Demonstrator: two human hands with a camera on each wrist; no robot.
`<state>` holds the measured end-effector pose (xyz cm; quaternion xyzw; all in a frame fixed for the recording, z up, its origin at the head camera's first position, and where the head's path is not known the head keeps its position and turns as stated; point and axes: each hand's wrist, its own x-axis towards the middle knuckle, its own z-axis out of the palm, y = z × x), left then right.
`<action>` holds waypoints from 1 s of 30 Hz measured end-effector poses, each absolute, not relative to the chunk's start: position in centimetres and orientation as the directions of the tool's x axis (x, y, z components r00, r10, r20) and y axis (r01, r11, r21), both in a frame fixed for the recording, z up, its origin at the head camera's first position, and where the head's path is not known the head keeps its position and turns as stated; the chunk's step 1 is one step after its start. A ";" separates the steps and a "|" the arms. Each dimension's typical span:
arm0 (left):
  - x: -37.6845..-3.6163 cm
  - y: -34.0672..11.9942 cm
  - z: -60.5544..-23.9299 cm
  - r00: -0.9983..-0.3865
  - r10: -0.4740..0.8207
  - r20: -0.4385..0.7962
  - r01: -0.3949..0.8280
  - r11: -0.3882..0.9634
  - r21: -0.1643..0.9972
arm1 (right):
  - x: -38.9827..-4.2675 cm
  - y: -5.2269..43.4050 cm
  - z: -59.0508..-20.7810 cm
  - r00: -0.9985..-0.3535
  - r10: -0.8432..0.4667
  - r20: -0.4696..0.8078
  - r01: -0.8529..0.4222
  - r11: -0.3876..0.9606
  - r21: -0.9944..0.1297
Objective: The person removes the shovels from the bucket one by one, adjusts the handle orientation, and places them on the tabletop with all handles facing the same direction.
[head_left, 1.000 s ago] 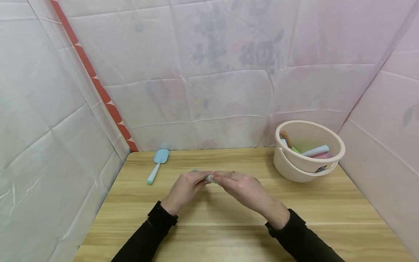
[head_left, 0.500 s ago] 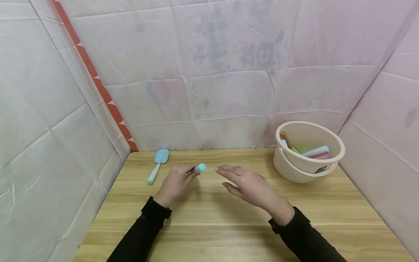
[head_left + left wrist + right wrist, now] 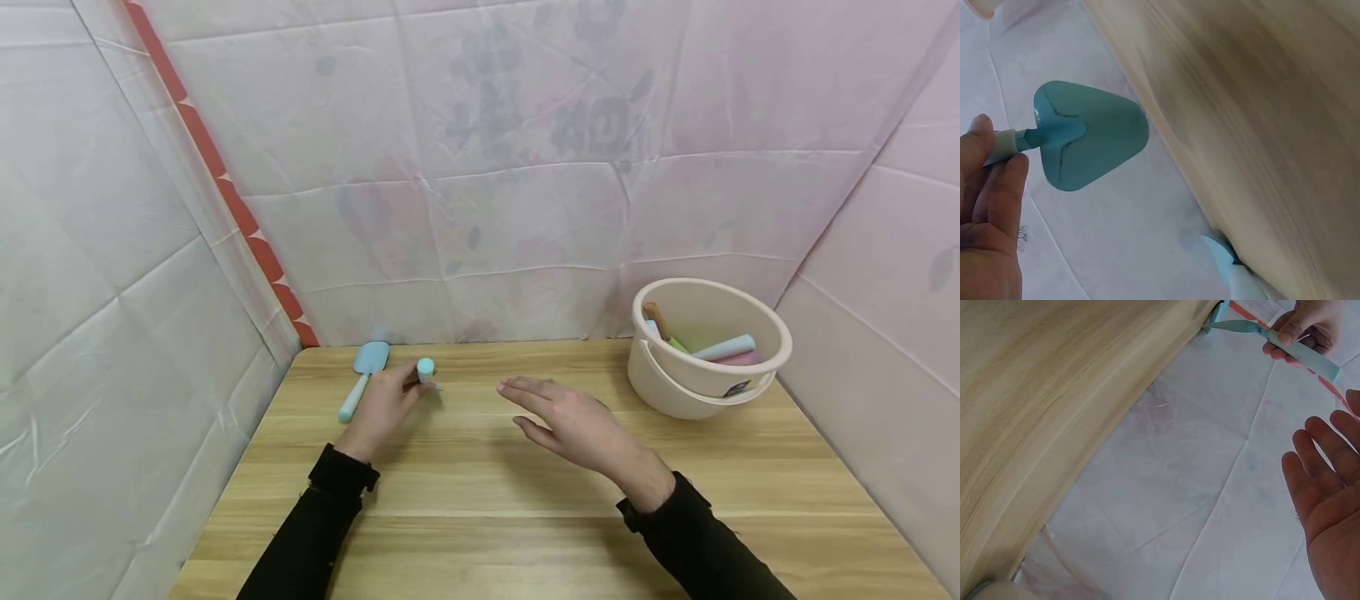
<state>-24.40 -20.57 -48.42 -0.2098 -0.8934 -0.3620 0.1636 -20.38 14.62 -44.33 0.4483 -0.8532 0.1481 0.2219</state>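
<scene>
A small teal hand trowel (image 3: 1094,137) with a pale handle is pinched between thumb and fingers of my left hand (image 3: 382,408). In the head view only its round handle end (image 3: 426,369) shows clearly, pointing up toward the camera; the blade is mostly hidden. The right wrist view shows its handle (image 3: 1304,355) slanting out of the left hand, blade end down near the tabletop. Beside my left hand, a light blue shovel (image 3: 371,358) lies at the table's back left. My right hand (image 3: 573,421) hovers over the middle, fingers extended, holding nothing.
A cream bucket (image 3: 675,396) stands at the back right, with a light blue handle (image 3: 723,347), a brown handle (image 3: 655,319) and a pink piece (image 3: 738,357) inside. White plastic sheeting (image 3: 525,208) walls the wooden table (image 3: 510,500) behind and at both sides.
Both hands were together on the trowel; the right has let go and drawn back slightly right. My left hand has carried the trowel leftward, close to the lying shovel.
</scene>
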 end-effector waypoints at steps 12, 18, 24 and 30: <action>-25.3 -22.4 -48.8 -0.897 0.189 0.400 0.417 0.662 0.622 | -20.7 14.8 -44.5 -0.520 -0.705 0.483 -0.826 0.559 -0.073; -25.8 -22.5 -48.8 -0.901 0.175 0.398 0.402 0.683 0.610 | -20.9 14.8 -44.6 -0.536 -0.711 0.456 -0.821 0.564 -0.085; -26.3 -23.0 -49.0 -0.915 0.150 0.375 0.367 0.698 0.615 | -21.0 14.9 -44.8 -0.534 -0.716 0.448 -0.822 0.563 -0.081; -27.3 -23.4 -48.7 -0.928 0.154 0.338 0.340 0.718 0.607 | -21.1 14.9 -44.9 -0.536 -0.712 0.453 -0.821 0.565 -0.083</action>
